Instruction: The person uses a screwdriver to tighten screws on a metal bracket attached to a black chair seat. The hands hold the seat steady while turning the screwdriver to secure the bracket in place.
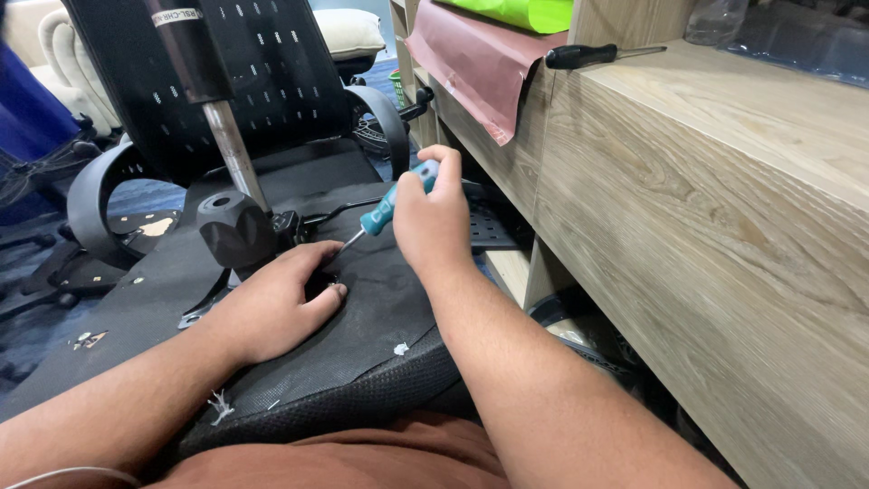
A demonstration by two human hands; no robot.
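**A:** ok so what are your hands doing here?

**B:** Your right hand (pixel 433 222) is wrapping its fingers tight around the teal-handled screwdriver (pixel 391 206), thumb side up near the butt of the handle. The screwdriver is slanting down toward 8 o'clock, and its metal tip is landing just beside the fingertips of your left hand (pixel 272 303), right at the base of the black mechanism block (pixel 237 231).

**A:** and the left one?

**B:** It's lying palm down with the fingers loosely spread, pressing on the underside of the overturned chair seat (pixel 362 344), which is resting across your lap. It isn't gripping anything that I can see; the fingertips are curling around the spot where the tip is going in, so the screw itself is hidden.

**A:** where's everything else sitting?

**B:** The silver gas-lift rod (pixel 233 149) is sticking up out of the block toward 12 o'clock. Behind it, at 11 o'clock, the black mesh backrest (pixel 272 81) is standing with a curved armrest (pixel 90 195) at 9 o'clock. At 3 o'clock the wooden tabletop (pixel 724 181) is running along your right side, with a second, black-handled screwdriver (pixel 588 55) lying on its top at 1 o'clock, just beside a reddish sheet (pixel 475 63) hanging over the edge. A few white scraps (pixel 401 349) are dotting the seat fabric near 6 o'clock.
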